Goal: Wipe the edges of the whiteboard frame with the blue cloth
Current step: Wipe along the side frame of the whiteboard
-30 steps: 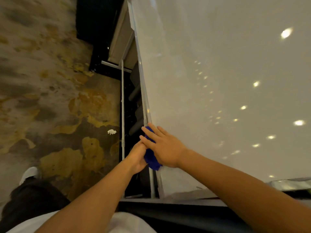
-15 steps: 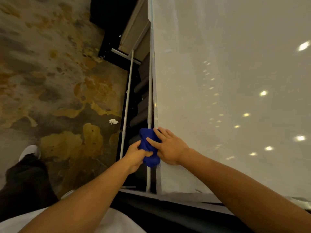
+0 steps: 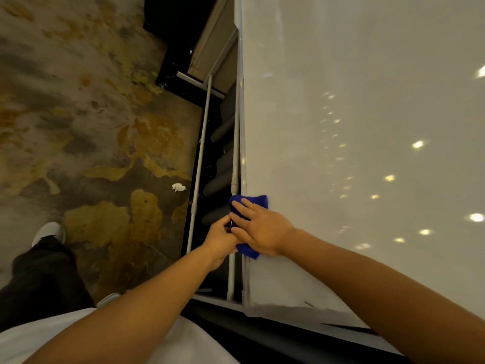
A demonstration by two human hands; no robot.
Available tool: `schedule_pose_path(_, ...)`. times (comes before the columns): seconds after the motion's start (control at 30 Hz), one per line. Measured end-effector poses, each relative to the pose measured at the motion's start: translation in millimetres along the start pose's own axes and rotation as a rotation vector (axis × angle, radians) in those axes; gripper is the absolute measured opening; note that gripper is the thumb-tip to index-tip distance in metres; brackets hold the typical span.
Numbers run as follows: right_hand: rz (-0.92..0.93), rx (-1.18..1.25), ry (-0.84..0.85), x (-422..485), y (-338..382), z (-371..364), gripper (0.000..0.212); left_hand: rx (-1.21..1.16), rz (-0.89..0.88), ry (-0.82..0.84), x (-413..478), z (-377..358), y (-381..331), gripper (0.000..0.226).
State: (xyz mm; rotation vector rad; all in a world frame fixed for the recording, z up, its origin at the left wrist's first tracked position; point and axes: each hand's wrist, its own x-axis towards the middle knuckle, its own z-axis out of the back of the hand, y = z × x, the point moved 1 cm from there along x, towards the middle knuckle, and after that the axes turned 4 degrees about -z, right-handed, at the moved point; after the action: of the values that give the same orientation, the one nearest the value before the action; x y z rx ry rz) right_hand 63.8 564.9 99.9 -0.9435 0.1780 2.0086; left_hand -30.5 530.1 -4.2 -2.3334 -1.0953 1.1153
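The whiteboard (image 3: pixel 354 153) fills the right side of the view, its glossy face reflecting ceiling lights. Its pale frame edge (image 3: pixel 241 127) runs up the middle. The blue cloth (image 3: pixel 256 200) is wrapped over that edge, low down. My right hand (image 3: pixel 258 228) lies flat on the cloth on the board face, fingers spread and pointing left. My left hand (image 3: pixel 219 236) pinches the cloth from the outer side of the frame. Most of the cloth is hidden under both hands.
White stand tubes (image 3: pixel 200 164) run beside the frame over a dark base (image 3: pixel 210 179). A patterned grey and yellow carpet (image 3: pixel 91 140) lies to the left, with a small white scrap (image 3: pixel 179 187) on it. My shoe (image 3: pixel 49 232) and dark trouser leg are at lower left.
The cloth now lies further over onto the board face, showing above my right fingers. Both hands stay on it at the frame edge. The view has shifted, so the frame appears more upright.
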Motion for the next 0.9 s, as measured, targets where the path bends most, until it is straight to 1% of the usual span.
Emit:
schedule_pose_path(0.07, 0.001, -0.073, 0.005, 1.4, -3.1, -4.1, 0.059, 0.039, 0.052, -0.041, -1.7, 6.1, 5.7, 0.052)
schedule_pose_path(0.1, 0.011, -0.134, 0.005, 1.7, -4.7, -5.3, 0.059, 0.054, 0.109, -0.046, -4.4, 4.6, 10.1, 0.05)
schedule_pose_path(0.2, 0.043, -0.271, 0.011, 3.2, -8.1, -9.7, 0.06, 0.034, 0.353, 0.062, -18.4, -15.1, 26.3, 0.043)
schedule_pose_path(0.23, 0.052, -0.293, 0.019, 3.5, -9.4, -11.1, 0.061, 0.0, 0.381, 0.091, -21.4, -23.3, 31.7, 0.044)
schedule_pose_path(0.33, 0.046, -0.379, -0.004, 12.4, -18.8, -7.6, 0.064, 0.012, 0.325, 0.08, -19.4, -36.8, 40.0, 0.051)
schedule_pose_path(0.43, -0.111, -0.377, -0.074, 40.2, -31.9, 20.0, 0.064, 0.095, 0.31, 0.031, -15.4, -30.1, 34.4, 0.044)
schedule_pose_path(0.5, -0.205, -0.351, -0.099, 53.3, -29.6, 31.0, 0.065, 0.13, 0.282, 0.017, -15.9, -20.8, 29.3, 0.045)
schedule_pose_path(0.53, -0.217, -0.34, -0.089, 54.3, -21.2, 29.8, 0.068, 0.142, 0.269, 0.014, -16.9, -15.8, 26.7, 0.048)
schedule_pose_path(0.6, -0.172, -0.347, -0.045, 43.9, 3.8, 13.3, 0.075, 0.169, 0.258, 0.01, -21.5, -8.4, 21.4, 0.051)
schedule_pose_path(0.67, -0.098, -0.372, -0.015, 33.0, 18.3, 1.1, 0.076, 0.172, 0.26, 0.029, -25.2, -3.7, 14.7, 0.048)
schedule_pose_path(0.73, -0.068, -0.366, -0.006, 45.2, 7.5, 12.4, 0.073, 0.153, 0.294, 0.073, -25.0, -2.4, 11.6, 0.051)
schedule_pose_path(0.83, -0.203, -0.364, -0.035, 89.2, -27.7, 47.4, 0.069, 0.114, 0.34, 0.145, -14.4, -4.6, 1.2, 0.062)
schedule_pose_path(0.9, -0.26, -0.351, -0.039, 108.6, -40.7, 54.6, 0.068, 0.052, 0.337, 0.165, 5.5, -4.8, -14.2, 0.061)
